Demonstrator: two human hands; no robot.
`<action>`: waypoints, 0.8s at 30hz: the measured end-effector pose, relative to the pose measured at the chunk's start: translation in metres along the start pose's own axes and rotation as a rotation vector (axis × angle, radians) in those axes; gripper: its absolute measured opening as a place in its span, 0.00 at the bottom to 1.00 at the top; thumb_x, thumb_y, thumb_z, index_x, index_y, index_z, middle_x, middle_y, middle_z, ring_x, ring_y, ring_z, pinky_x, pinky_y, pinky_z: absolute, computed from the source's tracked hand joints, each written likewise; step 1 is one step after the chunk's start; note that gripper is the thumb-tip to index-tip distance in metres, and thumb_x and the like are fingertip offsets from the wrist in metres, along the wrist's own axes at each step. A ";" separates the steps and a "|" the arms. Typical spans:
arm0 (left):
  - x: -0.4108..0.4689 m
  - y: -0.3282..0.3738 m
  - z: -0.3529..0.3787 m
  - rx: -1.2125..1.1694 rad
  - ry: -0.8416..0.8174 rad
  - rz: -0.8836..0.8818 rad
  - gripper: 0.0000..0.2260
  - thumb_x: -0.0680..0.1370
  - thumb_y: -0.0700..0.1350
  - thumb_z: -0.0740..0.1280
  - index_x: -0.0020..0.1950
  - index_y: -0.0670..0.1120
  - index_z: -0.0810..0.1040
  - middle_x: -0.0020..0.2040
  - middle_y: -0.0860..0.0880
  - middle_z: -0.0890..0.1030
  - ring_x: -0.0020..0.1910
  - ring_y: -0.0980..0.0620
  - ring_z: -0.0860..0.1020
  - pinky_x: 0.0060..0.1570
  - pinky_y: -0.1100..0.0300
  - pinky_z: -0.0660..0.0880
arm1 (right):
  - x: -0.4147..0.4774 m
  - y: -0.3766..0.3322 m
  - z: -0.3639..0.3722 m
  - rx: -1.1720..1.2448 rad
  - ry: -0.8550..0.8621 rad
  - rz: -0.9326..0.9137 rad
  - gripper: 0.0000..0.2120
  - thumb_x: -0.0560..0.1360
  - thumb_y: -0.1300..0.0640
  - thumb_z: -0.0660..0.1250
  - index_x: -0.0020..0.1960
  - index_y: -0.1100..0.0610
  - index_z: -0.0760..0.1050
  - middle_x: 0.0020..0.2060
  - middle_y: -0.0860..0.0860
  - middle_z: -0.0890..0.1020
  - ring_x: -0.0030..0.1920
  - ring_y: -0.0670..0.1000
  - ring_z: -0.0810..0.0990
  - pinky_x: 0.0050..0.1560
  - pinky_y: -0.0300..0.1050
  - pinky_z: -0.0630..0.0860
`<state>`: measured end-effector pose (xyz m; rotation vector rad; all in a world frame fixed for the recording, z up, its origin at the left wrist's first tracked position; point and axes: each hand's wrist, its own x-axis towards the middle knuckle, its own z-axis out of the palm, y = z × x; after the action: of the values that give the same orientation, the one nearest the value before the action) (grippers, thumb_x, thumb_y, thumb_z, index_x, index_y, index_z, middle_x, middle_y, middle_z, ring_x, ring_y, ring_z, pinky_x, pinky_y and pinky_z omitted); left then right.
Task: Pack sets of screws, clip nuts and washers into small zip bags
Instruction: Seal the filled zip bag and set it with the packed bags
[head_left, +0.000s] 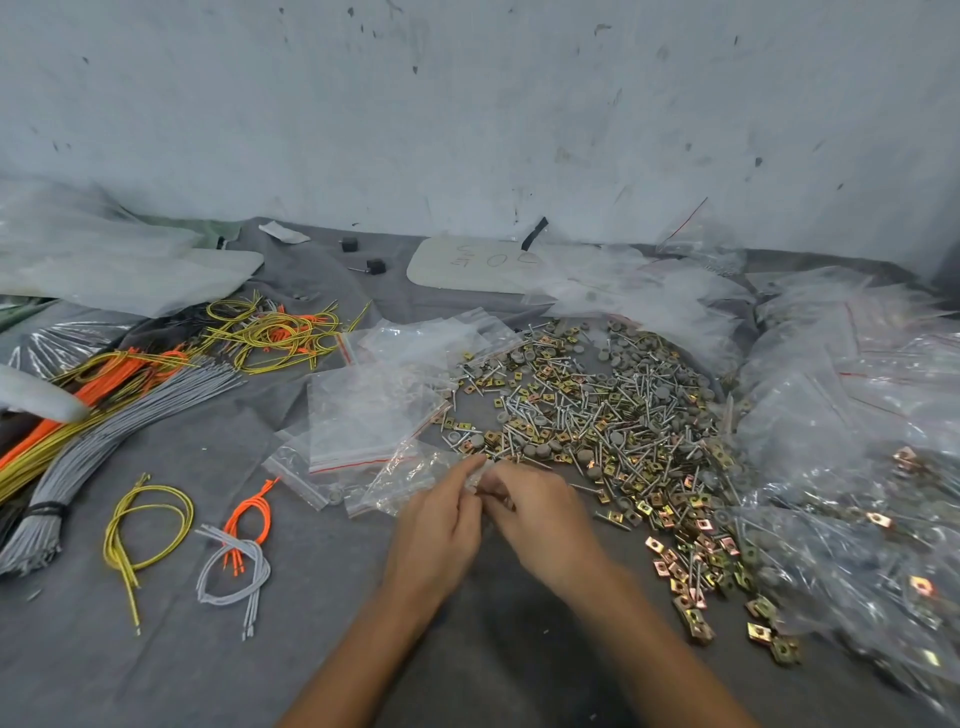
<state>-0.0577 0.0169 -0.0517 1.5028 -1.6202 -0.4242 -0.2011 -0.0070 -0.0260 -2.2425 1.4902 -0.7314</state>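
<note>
Two hands meet at near edge of hardware pile (597, 415). We pinch small zip bag (477, 475) between left hand (441, 525) and right hand (540, 514), fingers (465, 477) curled on its film. Bag contents unclear. Risks, we judge: slick film slips from pinch; screw tips pierce it; mixed parts in pile cause miscounted set.

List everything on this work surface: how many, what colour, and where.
Screws, clip nuts and washers: one large loose pile, silver, gold, grey, centre right.
Empty zip bags: loose stack, clear with red strips, centre.
Filled bags: many, clear, right side.
Grey wires: one tied bundle, left.
Yellow wires: one loose loop, front left.
Orange and grey wires: small tangle, front left.
White board: one, back centre.
Grey cloth: one, covering the surface.
Left hand and right hand: both pinching a small zip bag, clear, front centre.
</note>
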 end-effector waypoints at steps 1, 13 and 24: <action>0.000 0.000 0.000 -0.007 0.003 0.001 0.25 0.75 0.56 0.52 0.68 0.54 0.77 0.48 0.49 0.86 0.48 0.48 0.82 0.50 0.55 0.78 | 0.000 0.000 0.002 -0.078 0.023 -0.018 0.05 0.77 0.50 0.67 0.52 0.48 0.75 0.47 0.45 0.80 0.50 0.52 0.79 0.43 0.48 0.74; 0.001 -0.005 0.003 -0.008 0.015 0.005 0.21 0.78 0.54 0.54 0.68 0.56 0.75 0.42 0.59 0.78 0.35 0.55 0.76 0.37 0.60 0.67 | 0.005 0.047 -0.040 -0.118 0.126 0.099 0.07 0.79 0.56 0.66 0.55 0.47 0.80 0.50 0.44 0.80 0.49 0.48 0.78 0.46 0.44 0.74; 0.000 -0.006 0.004 -0.003 0.008 -0.012 0.21 0.78 0.54 0.54 0.68 0.57 0.75 0.34 0.67 0.76 0.31 0.64 0.72 0.34 0.61 0.65 | 0.025 0.059 -0.043 -0.405 -0.090 0.175 0.11 0.81 0.52 0.63 0.62 0.47 0.77 0.56 0.49 0.74 0.60 0.55 0.73 0.54 0.50 0.75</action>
<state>-0.0569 0.0149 -0.0580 1.5107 -1.6045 -0.4265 -0.2625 -0.0525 -0.0177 -2.3419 1.8952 -0.2891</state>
